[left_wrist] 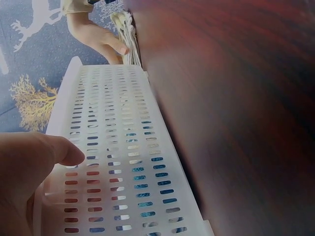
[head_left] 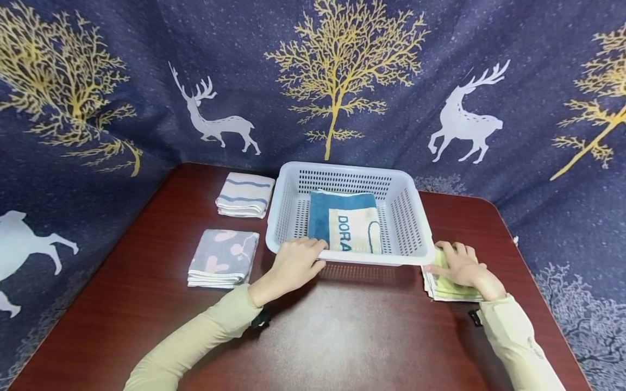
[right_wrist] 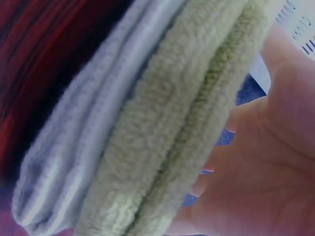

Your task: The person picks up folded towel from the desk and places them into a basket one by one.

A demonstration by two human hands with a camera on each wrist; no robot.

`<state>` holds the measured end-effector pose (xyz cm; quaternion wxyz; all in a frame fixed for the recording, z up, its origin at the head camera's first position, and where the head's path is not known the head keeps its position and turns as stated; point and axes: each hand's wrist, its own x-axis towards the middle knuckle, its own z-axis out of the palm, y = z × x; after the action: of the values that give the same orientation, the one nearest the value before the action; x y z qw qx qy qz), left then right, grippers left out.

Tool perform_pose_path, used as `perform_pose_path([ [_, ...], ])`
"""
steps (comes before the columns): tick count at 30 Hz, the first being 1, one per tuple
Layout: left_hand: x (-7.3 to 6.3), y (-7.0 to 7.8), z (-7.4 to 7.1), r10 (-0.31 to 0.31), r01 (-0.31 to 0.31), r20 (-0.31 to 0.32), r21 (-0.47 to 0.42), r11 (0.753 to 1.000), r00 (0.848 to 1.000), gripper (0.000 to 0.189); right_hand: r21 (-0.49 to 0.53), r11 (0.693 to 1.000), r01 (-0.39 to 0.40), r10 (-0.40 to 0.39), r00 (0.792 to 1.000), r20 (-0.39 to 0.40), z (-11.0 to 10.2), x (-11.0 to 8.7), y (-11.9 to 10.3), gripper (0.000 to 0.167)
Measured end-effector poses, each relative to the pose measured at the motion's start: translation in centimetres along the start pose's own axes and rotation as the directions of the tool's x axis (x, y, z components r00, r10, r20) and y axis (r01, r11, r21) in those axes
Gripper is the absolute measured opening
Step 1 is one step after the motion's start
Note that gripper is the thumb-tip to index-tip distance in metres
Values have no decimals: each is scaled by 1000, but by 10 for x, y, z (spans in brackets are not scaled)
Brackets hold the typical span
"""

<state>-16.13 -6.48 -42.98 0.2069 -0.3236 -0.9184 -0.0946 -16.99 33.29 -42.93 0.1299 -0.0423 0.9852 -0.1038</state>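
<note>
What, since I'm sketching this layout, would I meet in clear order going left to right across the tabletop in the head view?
Gray towel with pink motifs → white basket → yellow-green towel.

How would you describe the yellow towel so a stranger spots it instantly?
On the table, find the white basket. The yellow towel lies folded beside its near right corner, under the right hand. Its colour sets it apart: no other towel here is yellow.
</note>
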Motion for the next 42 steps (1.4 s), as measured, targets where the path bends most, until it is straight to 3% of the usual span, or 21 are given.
perform_pose_path([
  [14, 0, -1, 1, 8, -8, -10, 1, 1000, 1000, 17, 17, 1000, 26, -26, 999, 39, -3, -4, 1, 74],
  [22, -1, -1, 1, 1, -1, -22, 6, 1000, 1000, 16, 23, 997, 77, -77, 997, 29, -3, -8, 1, 63],
  [42, -1, -1, 2, 7, -7, -48, 6, 1000, 999, 15, 49, 988, 146, -147, 989, 12, -3, -13, 5, 57],
])
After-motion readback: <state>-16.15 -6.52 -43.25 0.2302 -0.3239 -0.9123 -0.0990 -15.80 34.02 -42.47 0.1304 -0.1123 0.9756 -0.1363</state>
